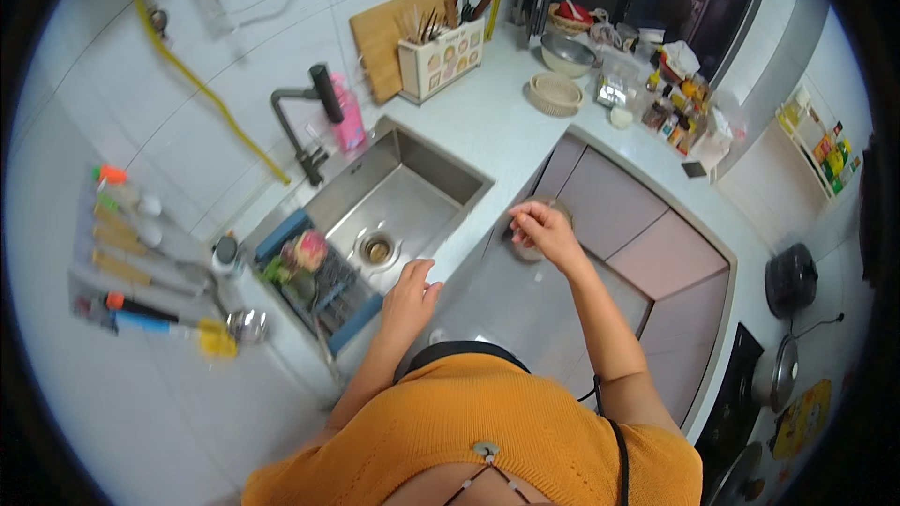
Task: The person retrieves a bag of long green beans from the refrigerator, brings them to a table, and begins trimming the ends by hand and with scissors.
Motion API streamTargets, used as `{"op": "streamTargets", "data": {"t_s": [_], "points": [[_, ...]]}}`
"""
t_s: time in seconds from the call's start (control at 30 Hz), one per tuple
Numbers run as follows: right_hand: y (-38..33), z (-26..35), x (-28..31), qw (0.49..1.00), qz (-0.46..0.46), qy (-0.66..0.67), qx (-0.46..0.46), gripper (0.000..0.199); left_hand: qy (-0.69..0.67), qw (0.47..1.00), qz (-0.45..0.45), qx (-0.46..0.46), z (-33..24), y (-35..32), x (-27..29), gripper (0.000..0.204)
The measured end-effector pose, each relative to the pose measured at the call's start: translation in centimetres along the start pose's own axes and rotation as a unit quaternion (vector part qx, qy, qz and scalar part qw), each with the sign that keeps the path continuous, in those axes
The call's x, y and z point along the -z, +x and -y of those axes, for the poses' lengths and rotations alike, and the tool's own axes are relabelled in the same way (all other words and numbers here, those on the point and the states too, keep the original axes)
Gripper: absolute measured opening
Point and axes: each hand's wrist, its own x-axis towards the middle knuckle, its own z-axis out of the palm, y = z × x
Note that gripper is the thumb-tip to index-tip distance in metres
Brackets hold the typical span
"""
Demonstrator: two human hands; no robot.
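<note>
A: Hands first, please. Where are they?

B: The left hand rests flat on the front edge of the square stainless steel sink, fingers spread and open, holding nothing. The right hand is raised over the floor, beside the corner of the white counter. Its fingers are curled together as if pinching a small thing, but I cannot tell what it is.

A: Is something under that hand?

B: Yes, a round greyish object, mostly covered by the hand and blurred. I cannot say if the hand touches it.

A: What is in the sink?

B: At its left side sits a dark drying rack with blue ends, and on it a pink and green fruit, perhaps dragon fruit. The drain is bare. Behind stands the black bent faucet, and a pink bottle just beside it.

A: And on the left wall?

B: Kitchen utensils with wooden and coloured handles hang there, smeared by the lens edge. The far corner of the counter is crowded with small bottles and bowls, too small to name.
</note>
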Motion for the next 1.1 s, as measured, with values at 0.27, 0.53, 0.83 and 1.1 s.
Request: {"op": "streamTargets", "data": {"t_s": [0.27,0.53,0.83,1.1], "points": [[18.2,1.3,9.8,0.998,0.007,-0.066,0.002,0.019,-0.023,0.999,-0.036,0.018,1.6,19.3,-2.2,0.031],[43.6,0.5,17.4,0.971,0.036,-0.181,0.153,0.023,0.072,0.985,-0.149,0.057,2.1,32.3,-6.9,0.028],[59.3,3.7,17.5,0.889,0.018,-0.328,0.318,0.036,0.188,0.948,-0.22,0.129,-2.4,42.7,-11.6,0.034],[65.7,4.9,17.0,0.913,0.059,-0.205,0.347,0.042,0.251,0.933,-0.244,0.087,-4.1,50.9,-10.4,0.042]]}}
